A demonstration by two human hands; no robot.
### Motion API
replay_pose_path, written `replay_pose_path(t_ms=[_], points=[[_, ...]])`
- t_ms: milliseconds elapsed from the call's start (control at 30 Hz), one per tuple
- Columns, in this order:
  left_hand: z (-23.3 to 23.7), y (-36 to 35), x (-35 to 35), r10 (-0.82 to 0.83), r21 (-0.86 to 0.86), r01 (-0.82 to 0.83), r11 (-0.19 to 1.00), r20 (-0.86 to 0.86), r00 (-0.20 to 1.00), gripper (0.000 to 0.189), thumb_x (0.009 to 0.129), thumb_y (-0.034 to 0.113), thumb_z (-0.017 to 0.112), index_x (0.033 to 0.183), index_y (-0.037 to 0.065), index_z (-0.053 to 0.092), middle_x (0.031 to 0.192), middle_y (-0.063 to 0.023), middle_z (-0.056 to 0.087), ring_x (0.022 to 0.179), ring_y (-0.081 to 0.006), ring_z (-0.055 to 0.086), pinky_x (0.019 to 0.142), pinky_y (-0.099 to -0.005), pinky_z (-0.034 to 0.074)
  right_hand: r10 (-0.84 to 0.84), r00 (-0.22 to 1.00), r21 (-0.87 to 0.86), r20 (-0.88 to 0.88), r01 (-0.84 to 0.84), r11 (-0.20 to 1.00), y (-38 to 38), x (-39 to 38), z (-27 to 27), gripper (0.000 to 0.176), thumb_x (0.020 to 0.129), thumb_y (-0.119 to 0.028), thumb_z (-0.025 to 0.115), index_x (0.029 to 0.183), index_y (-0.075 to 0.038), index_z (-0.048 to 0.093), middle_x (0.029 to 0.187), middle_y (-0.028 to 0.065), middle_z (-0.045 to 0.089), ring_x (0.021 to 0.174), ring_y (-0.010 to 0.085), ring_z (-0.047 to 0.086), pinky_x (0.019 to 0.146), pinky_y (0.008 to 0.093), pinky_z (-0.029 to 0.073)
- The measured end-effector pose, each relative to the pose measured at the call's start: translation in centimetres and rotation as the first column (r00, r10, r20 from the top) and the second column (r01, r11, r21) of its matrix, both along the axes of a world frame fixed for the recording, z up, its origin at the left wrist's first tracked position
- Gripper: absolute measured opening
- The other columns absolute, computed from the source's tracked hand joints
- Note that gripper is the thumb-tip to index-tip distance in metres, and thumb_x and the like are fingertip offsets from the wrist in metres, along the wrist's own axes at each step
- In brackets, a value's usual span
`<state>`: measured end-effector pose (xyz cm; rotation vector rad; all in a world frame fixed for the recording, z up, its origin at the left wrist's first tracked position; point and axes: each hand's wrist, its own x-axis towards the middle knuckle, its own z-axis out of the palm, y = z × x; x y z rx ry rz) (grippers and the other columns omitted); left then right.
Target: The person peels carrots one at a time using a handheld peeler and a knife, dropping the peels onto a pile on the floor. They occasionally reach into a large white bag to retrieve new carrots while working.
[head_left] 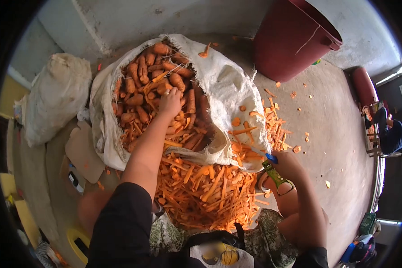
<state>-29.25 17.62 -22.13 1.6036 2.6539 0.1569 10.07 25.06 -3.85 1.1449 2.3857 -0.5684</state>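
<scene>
My left hand reaches into an open white woven sack full of whole carrots. Its fingers curl down onto a carrot among the others, and the fingertips are partly hidden. To the right, my right hand is closed around the blue handle of a knife, whose blade points left over the sack's edge. A green-yellow strip shows just below that hand. Between my legs lies a big heap of peeled strips and cut carrot pieces, close against the front of the sack.
A dark red tub stands by the wall at upper right. At left, a stuffed white sack stands near a flat piece of cardboard and a phone. Carrot scraps dot the concrete floor. A person sits at far right.
</scene>
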Motion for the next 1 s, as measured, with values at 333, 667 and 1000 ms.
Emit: replay_pose_path(t_ms=[333, 667, 1000], points=[[-2.4, 7.4, -4.1, -0.152, -0.330, 0.084, 0.940, -0.187, 0.971, 0.032, 0.083, 0.013, 0.046, 0.115, 0.018, 0.049, 0.131, -0.0016, 0.035, 0.122, -0.0237, 0.031, 0.098, -0.0548, 0.021, -0.027, 0.998, 0.009, -0.063, 0.027, 1.000, 1.1, 1.2, 0.4, 0.016, 0.076, -0.019, 0.055, 0.087, -0.008, 0.055, 0.071, 0.0163, 0.059, 0.070, 0.0346, 0.058, 0.062, 0.0426, 0.044], [-2.4, 9.3, -5.9, -0.361, -0.524, 0.172, 0.834, -0.283, 0.889, 0.030, 0.081, 0.017, 0.053, 0.111, 0.016, 0.050, 0.117, -0.0043, 0.048, 0.116, -0.0228, 0.039, 0.101, -0.0533, 0.016, -0.065, 0.987, 0.050, -0.147, 0.073, 0.996, 2.4, 1.3, 1.3, 0.015, 0.074, -0.014, 0.056, 0.088, -0.009, 0.053, 0.069, 0.0159, 0.059, 0.068, 0.0342, 0.058, 0.060, 0.0428, 0.044], [6.5, 4.0, -2.6, -0.030, 0.077, -0.021, 0.997, 0.605, 0.796, 0.067, 0.078, 0.030, 0.062, 0.131, 0.005, 0.029, 0.112, -0.0094, 0.051, 0.108, -0.0207, 0.048, 0.087, -0.0371, 0.043, -0.103, 0.974, 0.065, -0.201, 0.118, 0.991, 1.2, 0.0, 3.5, 0.016, 0.076, -0.014, 0.057, 0.090, -0.006, 0.055, 0.074, 0.0173, 0.058, 0.071, 0.0352, 0.056, 0.062, 0.0402, 0.042]])
